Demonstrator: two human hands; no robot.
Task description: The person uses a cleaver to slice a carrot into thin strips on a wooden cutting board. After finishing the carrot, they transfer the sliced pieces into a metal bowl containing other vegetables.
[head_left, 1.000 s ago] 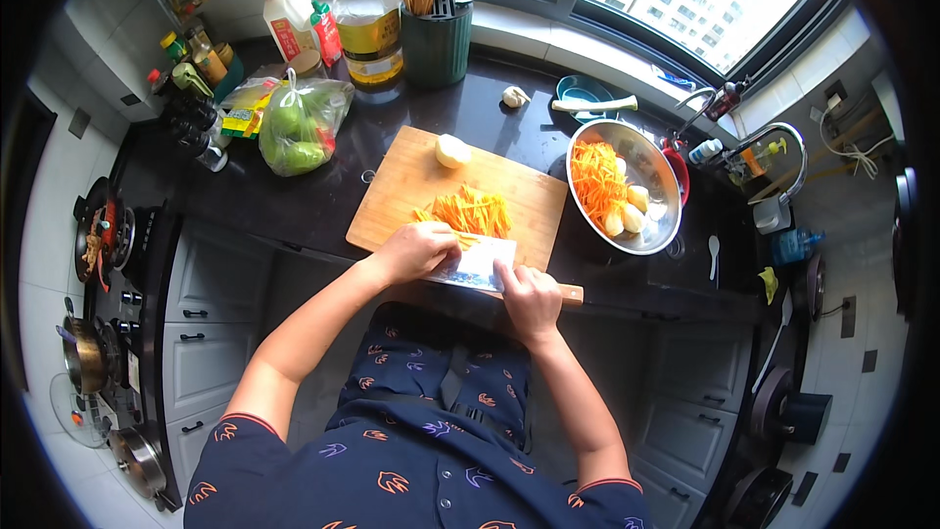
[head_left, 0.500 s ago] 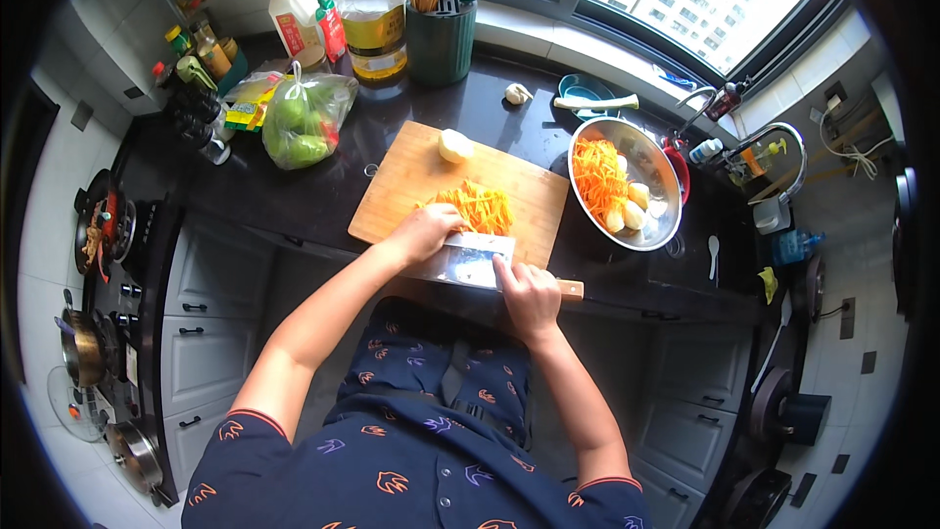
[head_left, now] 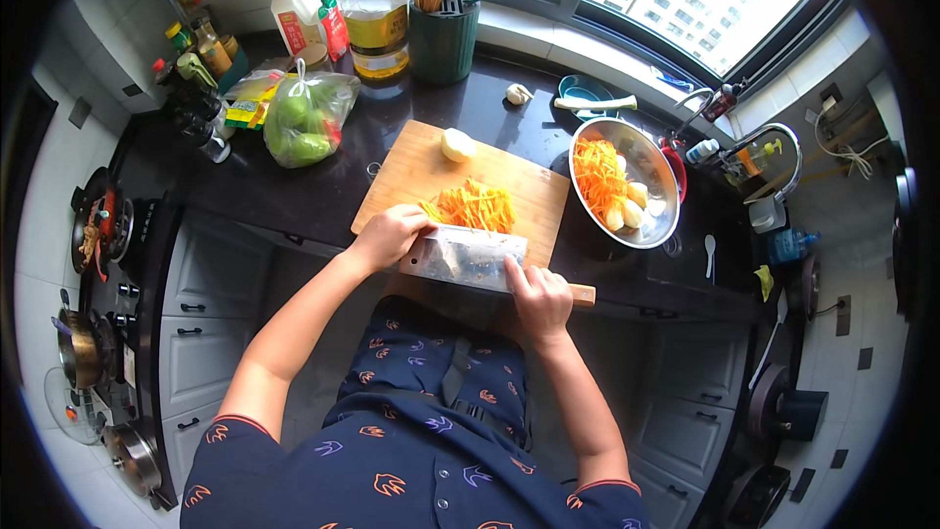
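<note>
My right hand (head_left: 540, 298) is closed round the wooden-handled cleaver (head_left: 465, 258). Its wide blade lies along the near edge of the wooden cutting board (head_left: 392, 176), and a finger rests on the blade. Just beyond the blade is a heap of shredded carrot (head_left: 477, 204). At the heap's left end, my left hand (head_left: 390, 237) has its fingers stretched toward the shreds, by the blade's upper left corner. Fingertips are partly hidden. A peeled, pale round vegetable (head_left: 457, 145) sits at the back of the board.
Right of the board stands a metal bowl (head_left: 669, 216) with carrot shreds and several peeled pale pieces. Garlic (head_left: 517, 94) and a peeler-like tool (head_left: 595, 103) lie behind. A bag of green vegetables (head_left: 305, 122), an oil jug (head_left: 375, 29) and a chopstick holder (head_left: 443, 44) stand back left.
My left hand has slid left off the middle of the carrot heap to its left end. The cleaver blade shows more fully, and my right hand has shifted slightly right.
</note>
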